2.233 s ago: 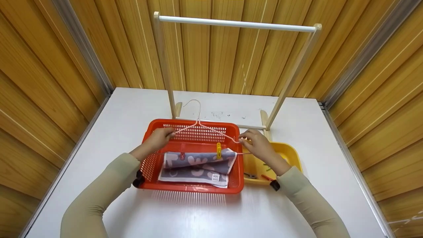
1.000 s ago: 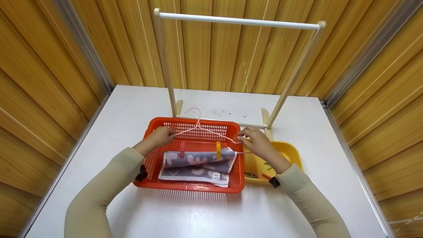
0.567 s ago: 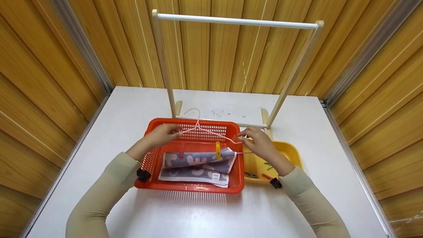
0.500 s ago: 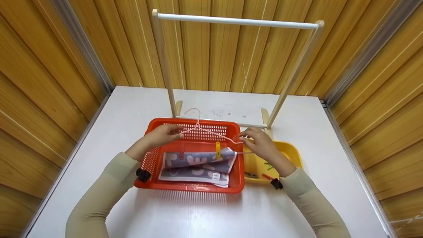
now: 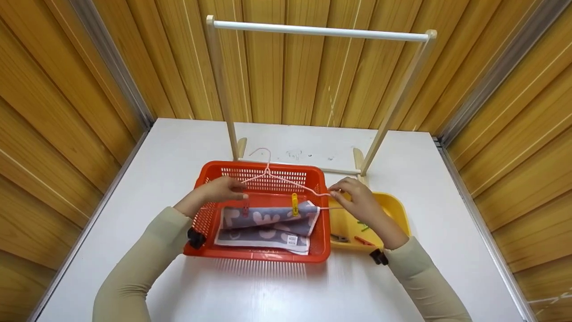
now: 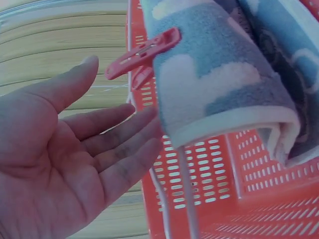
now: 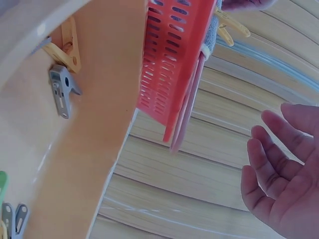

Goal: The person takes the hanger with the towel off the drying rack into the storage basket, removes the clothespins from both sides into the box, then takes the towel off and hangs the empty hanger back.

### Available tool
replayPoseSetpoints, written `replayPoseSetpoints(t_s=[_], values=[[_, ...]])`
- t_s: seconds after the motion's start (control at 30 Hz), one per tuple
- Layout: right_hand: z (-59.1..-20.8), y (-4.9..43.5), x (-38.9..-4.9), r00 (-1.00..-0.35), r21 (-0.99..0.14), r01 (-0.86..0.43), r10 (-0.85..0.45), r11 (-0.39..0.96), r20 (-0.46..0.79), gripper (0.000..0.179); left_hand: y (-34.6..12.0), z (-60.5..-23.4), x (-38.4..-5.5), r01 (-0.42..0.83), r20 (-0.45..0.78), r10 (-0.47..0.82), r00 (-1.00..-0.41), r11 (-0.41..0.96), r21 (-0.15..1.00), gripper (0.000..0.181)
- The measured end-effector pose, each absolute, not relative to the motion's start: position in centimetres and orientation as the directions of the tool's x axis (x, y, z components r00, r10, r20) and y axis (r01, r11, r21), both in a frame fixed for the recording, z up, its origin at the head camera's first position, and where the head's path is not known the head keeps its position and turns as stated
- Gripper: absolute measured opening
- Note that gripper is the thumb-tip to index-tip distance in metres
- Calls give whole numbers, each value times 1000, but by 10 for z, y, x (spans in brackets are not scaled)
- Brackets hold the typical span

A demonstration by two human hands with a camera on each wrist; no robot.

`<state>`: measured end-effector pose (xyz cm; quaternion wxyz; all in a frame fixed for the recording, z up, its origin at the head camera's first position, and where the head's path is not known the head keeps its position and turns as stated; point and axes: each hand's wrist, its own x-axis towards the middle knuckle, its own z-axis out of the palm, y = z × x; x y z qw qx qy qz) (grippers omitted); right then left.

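Note:
A pink wire hanger (image 5: 291,181) leans in the red basket (image 5: 255,256), its hook past the back rim. Folded over its lower bar is a blue-grey and pink patterned towel (image 5: 263,219). A red clothespin (image 6: 144,52) and a yellow clothespin (image 5: 295,205) clip the towel to that bar. My left hand (image 5: 219,190) is spread palm-up in the left wrist view, fingertips close beside the towel edge and red clothespin; contact is unclear. Loosely bent and holding nothing, my right hand (image 7: 286,174) hovers by the hanger's right end, apart from it in the right wrist view.
A yellow basin (image 5: 397,208) with several loose clothespins, including a grey one (image 7: 61,92) and a red one (image 5: 364,240), stands right of the basket. Behind both rises a wooden rack with a white top rail (image 5: 319,31). Wood-panelled walls (image 5: 295,80) enclose the white table (image 5: 277,290).
Both hands have let go of the hanger's shoulders. My left hand shifted right along the hanger and spread; my right hand moved slightly right, away from it. The hanger's hook dropped a little.

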<state>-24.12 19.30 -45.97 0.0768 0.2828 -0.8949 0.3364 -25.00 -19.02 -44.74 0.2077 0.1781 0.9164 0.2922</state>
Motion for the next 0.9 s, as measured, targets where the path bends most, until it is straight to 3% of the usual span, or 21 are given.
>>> replayPoseSetpoints(t_s=[0.3, 0.63, 0.9], values=[[-467, 199, -242, -864, -584, -501, -409, 638, 294, 15, -189, -451, -246, 220, -225, 445, -867, 747, 628, 21], [-476, 208, -243, -878, -604, -476, -379, 639, 292, 12, -185, -452, -243, 112, -215, 357, -909, 707, 699, 20], [-483, 211, -242, -869, -578, -494, -377, 649, 320, 9, -180, -453, -235, 140, -146, 329, -933, 706, 695, 18]])
